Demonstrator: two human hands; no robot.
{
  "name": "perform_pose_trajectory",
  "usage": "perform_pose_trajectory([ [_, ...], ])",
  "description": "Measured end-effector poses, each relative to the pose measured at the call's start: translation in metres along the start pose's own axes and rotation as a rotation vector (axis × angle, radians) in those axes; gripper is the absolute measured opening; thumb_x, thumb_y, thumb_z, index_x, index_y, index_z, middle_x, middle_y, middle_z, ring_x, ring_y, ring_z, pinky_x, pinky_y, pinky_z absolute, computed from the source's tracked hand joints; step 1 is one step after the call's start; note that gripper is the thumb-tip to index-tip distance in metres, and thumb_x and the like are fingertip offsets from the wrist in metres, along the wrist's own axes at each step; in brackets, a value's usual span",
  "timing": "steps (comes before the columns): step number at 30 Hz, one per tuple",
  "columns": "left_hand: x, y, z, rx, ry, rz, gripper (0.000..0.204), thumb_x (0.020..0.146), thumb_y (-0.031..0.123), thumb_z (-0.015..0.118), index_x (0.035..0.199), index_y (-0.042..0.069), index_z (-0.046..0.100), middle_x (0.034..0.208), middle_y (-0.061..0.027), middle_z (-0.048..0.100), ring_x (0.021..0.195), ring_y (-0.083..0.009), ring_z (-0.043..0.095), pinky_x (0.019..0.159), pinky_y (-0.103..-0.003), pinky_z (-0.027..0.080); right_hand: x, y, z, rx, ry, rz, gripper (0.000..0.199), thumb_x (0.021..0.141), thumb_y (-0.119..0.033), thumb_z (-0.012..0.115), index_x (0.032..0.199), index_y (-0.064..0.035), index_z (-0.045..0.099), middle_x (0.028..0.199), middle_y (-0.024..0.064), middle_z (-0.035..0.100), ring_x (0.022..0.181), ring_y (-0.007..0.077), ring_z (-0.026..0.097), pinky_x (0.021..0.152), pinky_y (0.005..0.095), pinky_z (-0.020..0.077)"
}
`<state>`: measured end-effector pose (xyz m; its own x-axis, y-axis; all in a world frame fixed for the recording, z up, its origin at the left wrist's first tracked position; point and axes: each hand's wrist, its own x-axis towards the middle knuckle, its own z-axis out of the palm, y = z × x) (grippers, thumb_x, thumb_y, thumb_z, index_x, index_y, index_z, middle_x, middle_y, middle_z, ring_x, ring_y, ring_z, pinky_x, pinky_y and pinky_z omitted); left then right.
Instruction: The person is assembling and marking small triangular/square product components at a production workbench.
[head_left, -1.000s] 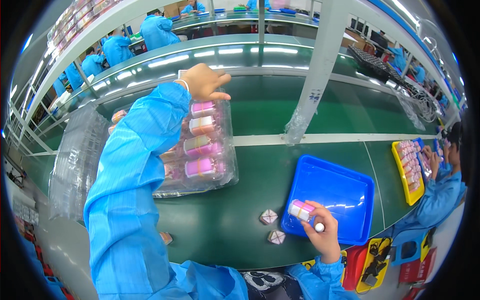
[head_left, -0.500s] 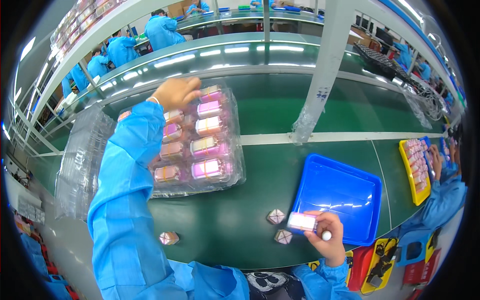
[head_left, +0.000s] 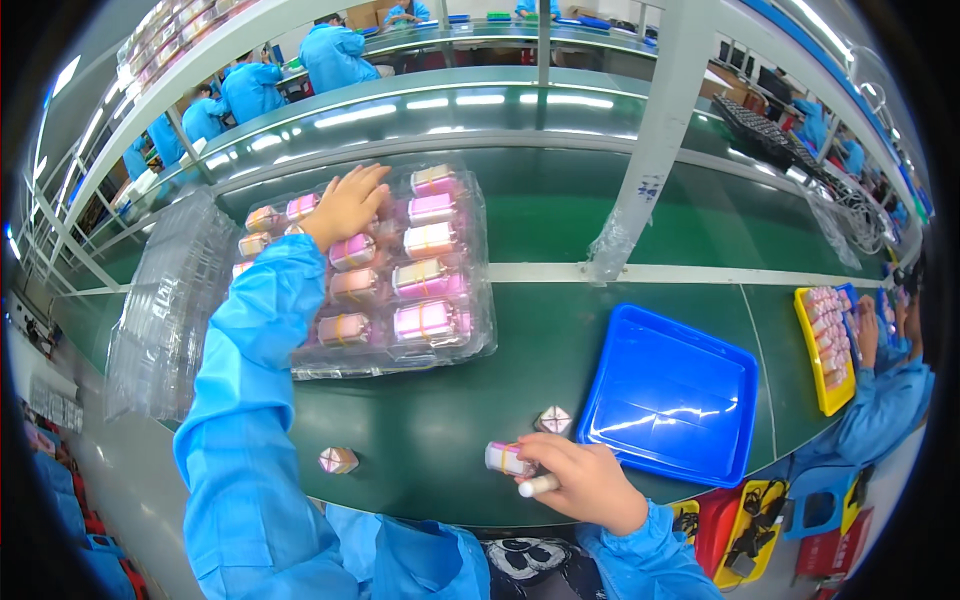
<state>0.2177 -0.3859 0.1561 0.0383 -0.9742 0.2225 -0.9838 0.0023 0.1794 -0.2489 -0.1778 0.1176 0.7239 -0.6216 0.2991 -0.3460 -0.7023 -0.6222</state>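
Observation:
Over the clear plastic tray [head_left: 484,310] at the left, my left hand [head_left: 345,205] is palm down with its fingers stretched out above the banded blocks. The tray's pockets hold several small pink, white and peach blocks [head_left: 428,238], each with a yellowish band. What lies under my left palm is hidden. Near the table's front edge, my right hand [head_left: 590,483] is closed on a white-and-pink banded block [head_left: 506,459]. The same hand grips a white pen-like stick [head_left: 538,486]. Just beyond its fingers a block stands on end [head_left: 553,420]; another end-on block [head_left: 339,460] stands farther left.
A blue tray [head_left: 680,395] lies right of my right hand. Stacked clear trays [head_left: 165,310] sit at the far left. A white post [head_left: 655,150] rises beyond the blue tray. At the right, a co-worker's hands [head_left: 870,335] are beside a yellow tray [head_left: 850,392] of pink blocks.
My right hand has moved left with the block and white stick, away from the blue tray. My left hand's fingers have straightened over the clear tray. One end-on block is now out of sight near my right hand.

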Motion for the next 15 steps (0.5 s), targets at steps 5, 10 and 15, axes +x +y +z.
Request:
perform_pose_trajectory([
  [5, -0.015, 0.038, -0.024, 0.461, -0.084, 0.136, 0.060, 0.100, 0.051, 0.040, 0.152, 0.020, 0.033, 0.157, -0.0107, 0.032, 0.147, -0.0395, 0.022, 0.115, -0.063, 0.017, 0.016, -0.004, 0.017, -0.147, -0.095, -0.006, 0.033, 0.080, -0.026, 0.075, 0.106, -0.0127, 0.060, 0.087, 0.0052, 0.067, 0.072, 0.0266, 0.068, 0.058, 0.0379, 0.0514],
  [10, 0.006, 0.108, -0.019, 0.100, 0.044, 0.196, 0.069, 0.098, 0.060, 0.039, 0.151, 0.016, 0.037, 0.161, -0.0122, 0.023, 0.149, -0.0333, 0.018, 0.118, -0.058, 0.012, 0.019, 0.000, 0.028, -0.256, -0.177, -0.002, 0.043, 0.077, -0.023, 0.075, 0.114, -0.0130, 0.057, 0.086, 0.0065, 0.067, 0.071, 0.0267, 0.067, 0.058, 0.0390, 0.0513],
  [15, -0.006, 0.125, 0.004, -0.004, -0.044, 0.192, 0.078, 0.095, 0.068, 0.036, 0.150, 0.014, 0.038, 0.161, -0.0129, 0.022, 0.150, -0.0320, 0.016, 0.119, -0.057, 0.012, 0.017, 0.000, 0.031, -0.323, -0.159, -0.002, 0.042, 0.075, -0.021, 0.075, 0.113, -0.0138, 0.061, 0.087, 0.0058, 0.066, 0.074, 0.0266, 0.067, 0.060, 0.0389, 0.0528],
])
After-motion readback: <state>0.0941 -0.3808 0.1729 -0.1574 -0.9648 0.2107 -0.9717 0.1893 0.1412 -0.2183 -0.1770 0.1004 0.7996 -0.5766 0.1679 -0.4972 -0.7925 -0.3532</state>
